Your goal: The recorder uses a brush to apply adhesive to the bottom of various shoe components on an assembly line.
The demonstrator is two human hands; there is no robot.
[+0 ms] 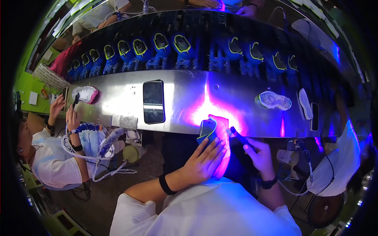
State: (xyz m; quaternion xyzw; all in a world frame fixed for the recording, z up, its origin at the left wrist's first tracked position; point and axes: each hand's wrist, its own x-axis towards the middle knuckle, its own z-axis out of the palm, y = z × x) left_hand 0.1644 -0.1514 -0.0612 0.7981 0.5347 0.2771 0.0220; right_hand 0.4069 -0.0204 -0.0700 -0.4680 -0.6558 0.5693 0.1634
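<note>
A shoe upper (pixel 222 157) with a dark collar opening edged in yellow-green stands tilted between my body and the bench edge, lit pink and blue. My left hand (pixel 206 159) lies over its near side, fingers stretched along it and holding it. My right hand (pixel 258 155) is closed around a dark-handled brush (pixel 238 136), whose pale tip is close to the upper's right side. Whether the tip touches is lost in the glare. The upper's lower part is hidden behind my left hand and sleeve.
A metal bench (pixel 181 94) holds a black phone (pixel 153 102), white shoe soles (pixel 275 100) at right and another sole (pixel 84 94) at left. Behind it, shoe uppers (pixel 182 44) stand in a row on a dark conveyor. A co-worker (pixel 59 153) sits at left; another white-clothed person (pixel 334 165) is at right.
</note>
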